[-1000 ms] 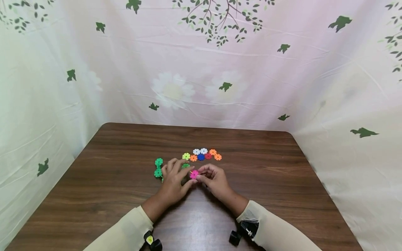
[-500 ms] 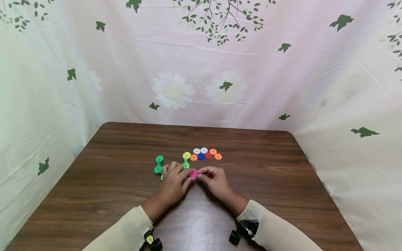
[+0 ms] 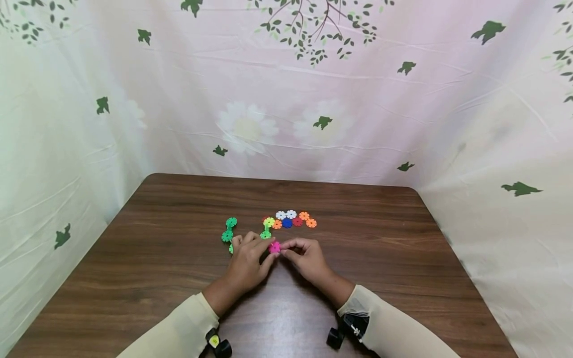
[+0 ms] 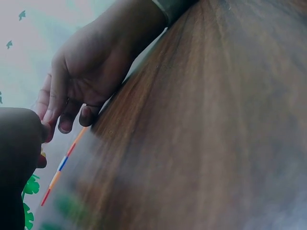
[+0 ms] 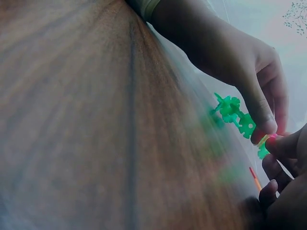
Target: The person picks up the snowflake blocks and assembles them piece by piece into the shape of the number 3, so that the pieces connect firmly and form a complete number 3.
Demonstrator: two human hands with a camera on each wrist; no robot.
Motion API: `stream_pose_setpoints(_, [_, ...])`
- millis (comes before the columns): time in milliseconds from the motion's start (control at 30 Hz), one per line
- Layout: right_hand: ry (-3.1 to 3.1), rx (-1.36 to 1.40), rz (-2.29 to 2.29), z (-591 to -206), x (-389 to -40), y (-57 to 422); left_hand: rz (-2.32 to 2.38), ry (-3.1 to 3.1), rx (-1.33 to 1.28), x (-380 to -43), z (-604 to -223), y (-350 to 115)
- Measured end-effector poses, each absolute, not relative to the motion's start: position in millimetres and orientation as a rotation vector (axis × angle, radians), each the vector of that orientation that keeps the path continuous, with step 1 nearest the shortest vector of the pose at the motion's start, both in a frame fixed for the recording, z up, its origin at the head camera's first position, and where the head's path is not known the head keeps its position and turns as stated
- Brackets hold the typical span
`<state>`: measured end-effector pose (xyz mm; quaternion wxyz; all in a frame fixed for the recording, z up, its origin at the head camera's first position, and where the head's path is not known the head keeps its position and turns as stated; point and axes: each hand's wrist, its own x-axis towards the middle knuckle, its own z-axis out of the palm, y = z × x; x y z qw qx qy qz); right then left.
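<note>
My right hand (image 3: 309, 258) pinches a pink flower-shaped interlocking disc (image 3: 275, 247) between thumb and forefinger, in the middle of the head view. From the left, my left hand (image 3: 247, 258) meets it, holding a chain of linked discs. Green discs (image 3: 227, 235) of that chain stick out left of the fingers. Beyond the hand, a light green disc (image 3: 265, 234) and a yellow disc (image 3: 268, 222) show. In the right wrist view, the left thumb (image 5: 261, 112) presses near a yellow piece and the pink one. Fingers hide the joint between them.
Behind the hands, loose discs lie flat in a cluster: white discs (image 3: 286, 215), a blue disc (image 3: 287, 223), orange and red ones. All lie on a brown wooden table (image 3: 380, 238). A printed cloth (image 3: 286, 89) hangs behind and at both sides.
The green chain end has swung away from me and slightly right. The yellow disc has shifted right, exposing some red behind it. The pink disc tilted, then faced up again, slightly further left.
</note>
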<state>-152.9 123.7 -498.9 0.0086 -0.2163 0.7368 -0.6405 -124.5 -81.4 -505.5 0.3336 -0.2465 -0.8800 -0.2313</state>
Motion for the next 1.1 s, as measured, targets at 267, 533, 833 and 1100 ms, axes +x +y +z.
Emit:
stream_pose_setpoints(267, [2.362, -0.631, -1.982, -501, -155, 124, -0.632, -2.310, -0.604, -124, -506, -80])
stream_pose_setpoints(533, [2.435, -0.587, -1.983, -503, -164, 123, -0.634, -2.281, -0.577, -122, -509, -82])
stream_pose_setpoints(833, [2.514, -0.524, -1.959, -504, -176, 124, -0.644, -2.254, -0.558, -117, -508, -87])
stream_pose_setpoints(1100, [2.510, -0.558, -1.957, -505, -188, 127, -0.799, -2.154, -0.630, -126, -527, -95])
